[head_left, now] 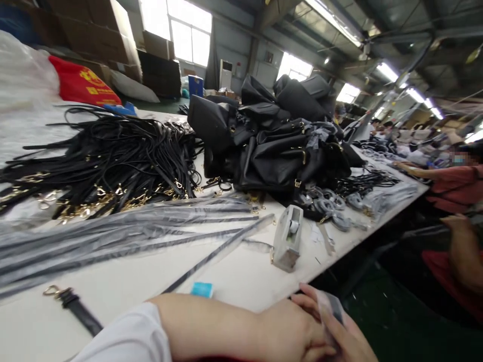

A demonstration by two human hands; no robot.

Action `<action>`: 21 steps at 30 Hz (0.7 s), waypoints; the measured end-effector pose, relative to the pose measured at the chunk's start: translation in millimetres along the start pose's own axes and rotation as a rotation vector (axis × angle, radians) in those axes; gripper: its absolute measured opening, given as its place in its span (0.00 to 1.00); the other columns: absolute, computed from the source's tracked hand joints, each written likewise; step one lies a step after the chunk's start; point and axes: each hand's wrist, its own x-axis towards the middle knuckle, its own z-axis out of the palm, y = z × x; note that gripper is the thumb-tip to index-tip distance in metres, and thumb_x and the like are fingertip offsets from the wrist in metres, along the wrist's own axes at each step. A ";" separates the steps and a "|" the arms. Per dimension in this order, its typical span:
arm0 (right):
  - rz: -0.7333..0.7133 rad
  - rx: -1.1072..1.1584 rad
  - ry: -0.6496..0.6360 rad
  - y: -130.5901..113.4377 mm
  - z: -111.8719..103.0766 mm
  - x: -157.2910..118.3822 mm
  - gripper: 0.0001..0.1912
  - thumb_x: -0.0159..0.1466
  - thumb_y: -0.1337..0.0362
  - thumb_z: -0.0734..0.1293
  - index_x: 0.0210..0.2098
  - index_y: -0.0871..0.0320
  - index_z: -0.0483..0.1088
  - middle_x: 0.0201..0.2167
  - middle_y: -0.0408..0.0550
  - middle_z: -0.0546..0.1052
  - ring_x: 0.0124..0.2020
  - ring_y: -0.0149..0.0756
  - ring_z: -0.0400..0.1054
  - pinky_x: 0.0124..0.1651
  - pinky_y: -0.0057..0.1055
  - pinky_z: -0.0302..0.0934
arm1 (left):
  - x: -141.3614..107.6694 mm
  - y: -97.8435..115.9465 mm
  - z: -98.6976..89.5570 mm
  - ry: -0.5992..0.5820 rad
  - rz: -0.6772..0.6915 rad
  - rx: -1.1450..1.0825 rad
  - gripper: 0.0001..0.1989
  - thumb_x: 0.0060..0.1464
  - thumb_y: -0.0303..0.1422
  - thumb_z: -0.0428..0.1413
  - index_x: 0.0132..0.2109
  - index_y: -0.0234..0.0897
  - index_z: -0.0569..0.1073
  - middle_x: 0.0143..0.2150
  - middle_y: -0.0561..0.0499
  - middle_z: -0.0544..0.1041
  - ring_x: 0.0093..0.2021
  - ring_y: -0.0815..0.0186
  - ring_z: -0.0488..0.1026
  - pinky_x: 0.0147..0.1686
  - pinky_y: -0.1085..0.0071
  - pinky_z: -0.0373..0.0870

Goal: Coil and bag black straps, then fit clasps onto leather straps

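Note:
My left hand [289, 327] reaches in from the left across the table's front edge, its fingers curled in at a clear plastic sleeve [330, 304] with something dark inside. Wrapped around the same sleeve is my right hand [354, 339], partly cut off by the lower edge of the view. Both hands are close together, and most of the sleeve is hidden by fingers. Beyond them stands a pale tape dispenser [289, 239]. A small blue block [202, 289] lies behind my left forearm. At the lower left, a black strap [81, 311] with a gold clasp rests on the white table [234, 269].
Plastic-wrapped straps [124, 241] stretch across the table. Behind them are a heap of black straps [113, 156] with gold clasps and a pile of black bags [271, 146]. Wrapped coils [324, 201] lie near the right edge. A person in a reddish top [456, 186] is at the right.

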 end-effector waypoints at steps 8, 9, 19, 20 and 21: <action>-0.275 0.263 0.309 23.6 11.6 -12.6 0.22 0.64 0.43 0.66 0.39 0.56 0.77 0.10 0.39 0.66 0.16 0.33 0.66 0.24 0.28 0.63 | -6.1 -7.7 1.0 -0.331 -0.126 0.085 0.15 0.60 0.44 0.53 0.39 0.39 0.78 0.34 0.44 0.81 0.31 0.57 0.78 0.29 0.67 0.71; -0.314 0.262 0.290 28.2 6.9 -17.3 0.23 0.66 0.43 0.64 0.36 0.56 0.77 0.07 0.38 0.61 0.13 0.31 0.62 0.24 0.28 0.62 | -4.9 -11.0 2.2 -0.368 -0.184 0.041 0.15 0.58 0.44 0.54 0.40 0.39 0.79 0.33 0.44 0.81 0.32 0.56 0.78 0.30 0.66 0.72; -0.045 0.083 -0.023 57.9 -15.5 -51.0 0.27 0.60 0.42 0.69 0.34 0.63 0.80 0.15 0.45 0.72 0.11 0.21 0.57 0.17 0.21 0.49 | 14.2 -24.9 -11.8 0.026 -0.673 -1.455 0.16 0.54 0.35 0.47 0.42 0.30 0.73 0.26 0.50 0.73 0.20 0.72 0.69 0.19 0.77 0.62; -0.038 0.078 -0.025 57.7 -13.4 -51.6 0.26 0.60 0.43 0.70 0.33 0.64 0.80 0.16 0.46 0.73 0.11 0.21 0.57 0.17 0.20 0.48 | 13.6 -23.8 -16.0 0.036 -0.664 -1.429 0.16 0.55 0.36 0.47 0.41 0.30 0.74 0.24 0.51 0.72 0.19 0.72 0.67 0.18 0.78 0.60; -0.038 0.083 -0.016 56.7 -10.7 -52.3 0.26 0.60 0.43 0.71 0.33 0.64 0.80 0.17 0.46 0.73 0.11 0.20 0.56 0.17 0.20 0.49 | 12.9 -22.5 -19.6 0.040 -0.653 -1.395 0.15 0.55 0.37 0.49 0.40 0.30 0.74 0.23 0.52 0.72 0.18 0.73 0.66 0.18 0.78 0.59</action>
